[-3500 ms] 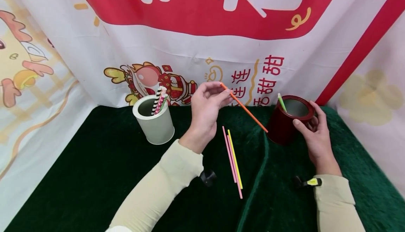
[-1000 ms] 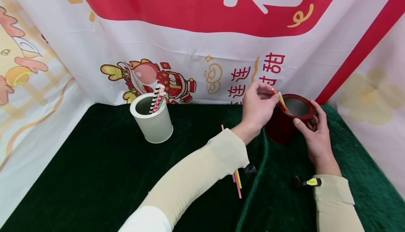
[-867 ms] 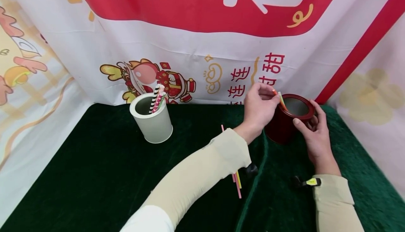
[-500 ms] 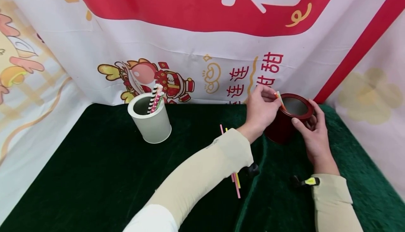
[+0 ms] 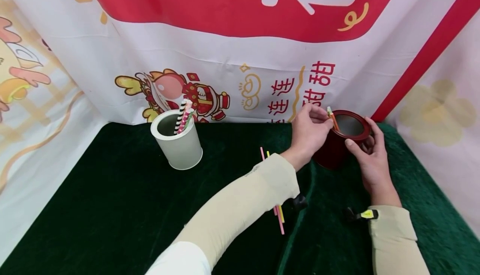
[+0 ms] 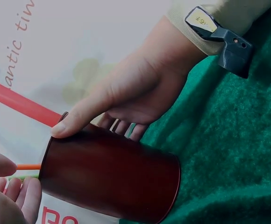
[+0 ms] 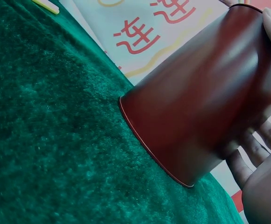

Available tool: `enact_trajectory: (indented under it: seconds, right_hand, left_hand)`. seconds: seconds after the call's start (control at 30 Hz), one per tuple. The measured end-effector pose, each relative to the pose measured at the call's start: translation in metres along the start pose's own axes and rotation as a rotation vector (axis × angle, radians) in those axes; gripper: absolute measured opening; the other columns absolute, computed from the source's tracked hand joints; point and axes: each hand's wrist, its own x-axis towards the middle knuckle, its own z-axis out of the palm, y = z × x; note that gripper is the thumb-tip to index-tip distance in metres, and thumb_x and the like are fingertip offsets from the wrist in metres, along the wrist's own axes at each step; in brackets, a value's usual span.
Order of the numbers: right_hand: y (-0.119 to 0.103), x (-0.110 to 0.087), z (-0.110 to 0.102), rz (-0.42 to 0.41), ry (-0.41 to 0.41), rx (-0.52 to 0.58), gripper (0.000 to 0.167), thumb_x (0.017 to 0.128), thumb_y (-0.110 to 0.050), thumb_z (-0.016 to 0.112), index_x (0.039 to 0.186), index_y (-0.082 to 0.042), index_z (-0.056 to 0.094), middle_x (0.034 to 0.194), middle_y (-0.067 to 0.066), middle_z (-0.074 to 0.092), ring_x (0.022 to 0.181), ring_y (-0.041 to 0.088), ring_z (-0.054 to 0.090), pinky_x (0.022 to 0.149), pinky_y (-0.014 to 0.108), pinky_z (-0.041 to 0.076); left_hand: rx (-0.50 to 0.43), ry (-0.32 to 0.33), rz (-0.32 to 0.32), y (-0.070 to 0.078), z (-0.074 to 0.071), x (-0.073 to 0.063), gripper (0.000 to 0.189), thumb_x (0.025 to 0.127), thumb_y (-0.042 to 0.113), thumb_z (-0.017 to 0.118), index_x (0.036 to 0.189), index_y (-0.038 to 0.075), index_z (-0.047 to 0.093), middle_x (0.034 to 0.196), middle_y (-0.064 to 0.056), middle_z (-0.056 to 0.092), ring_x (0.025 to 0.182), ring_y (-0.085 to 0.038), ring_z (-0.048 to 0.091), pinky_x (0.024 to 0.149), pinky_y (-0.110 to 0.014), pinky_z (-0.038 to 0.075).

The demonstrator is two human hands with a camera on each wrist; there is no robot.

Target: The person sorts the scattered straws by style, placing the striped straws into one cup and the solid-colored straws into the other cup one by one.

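A dark red canister [image 5: 330, 154] stands at the right of the green cloth. My right hand [image 5: 371, 162] grips it from the right, thumb at the rim and fingers curled round the wall. At the opposite side of the rim, my left hand [image 5: 309, 133] has thumb and fingertips around the upper end of an orange straw [image 5: 335, 123], whose lower part is inside the canister. Beside it leans a light green straw [image 5: 329, 109]. In the left wrist view, the thumb meets the orange straw's [image 6: 29, 167] end, and the fingers lie close under the green one.
A white canister [image 5: 183, 154] with several patterned straws [image 5: 183, 121] stands at the left. Pink straws [image 5: 281, 225] and a yellow straw [image 5: 282, 216] lie mid-cloth, partly hidden under my left sleeve [image 5: 243, 200]. A printed curtain [image 5: 210, 50] hangs behind the cloth.
My left hand has carried the orange straw right, from above mid-cloth to the red canister, and lowered its end inside. The right hand keeps its hold on the canister.
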Motion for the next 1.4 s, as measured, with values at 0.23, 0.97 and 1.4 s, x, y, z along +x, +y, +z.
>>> enact_trajectory:
  seconds: [0.23, 0.97, 1.4]
  right_hand:
    - [-0.001, 0.000, -0.001, 0.016, 0.001, -0.010, 0.082, 0.102, -0.017, 0.075, 0.167, -0.042, 0.031, 0.160, -0.005, 0.044, 0.138, 0.011, 0.043, 0.098, 0.010, 0.049]
    - [-0.002, 0.001, -0.002, 0.030, -0.006, -0.019, 0.082, 0.102, -0.019, 0.076, 0.166, -0.043, 0.031, 0.163, -0.005, 0.042, 0.140, 0.012, 0.040, 0.097, 0.011, 0.049]
    - [-0.003, 0.001, -0.002, 0.034, 0.000, -0.022, 0.081, 0.102, -0.019, 0.076, 0.166, -0.044, 0.032, 0.161, -0.007, 0.043, 0.139, 0.011, 0.040, 0.096, 0.012, 0.049]
  left_hand:
    - [-0.038, 0.002, -0.023, -0.004, -0.009, -0.001, 0.015, 0.098, 0.005, 0.078, 0.108, 0.010, 0.069, 0.101, -0.002, 0.074, 0.083, 0.000, 0.062, 0.077, -0.017, 0.057]
    - [-0.190, -0.010, -0.192, -0.035, -0.088, -0.018, 0.017, 0.097, 0.001, 0.076, 0.110, 0.005, 0.067, 0.100, -0.006, 0.069, 0.088, -0.014, 0.072, 0.089, -0.032, 0.065]
    - [-0.127, 0.033, -0.343, -0.069, -0.122, -0.034, 0.023, 0.100, 0.006, 0.074, 0.121, 0.003, 0.066, 0.109, -0.011, 0.073, 0.097, -0.020, 0.076, 0.101, -0.042, 0.062]
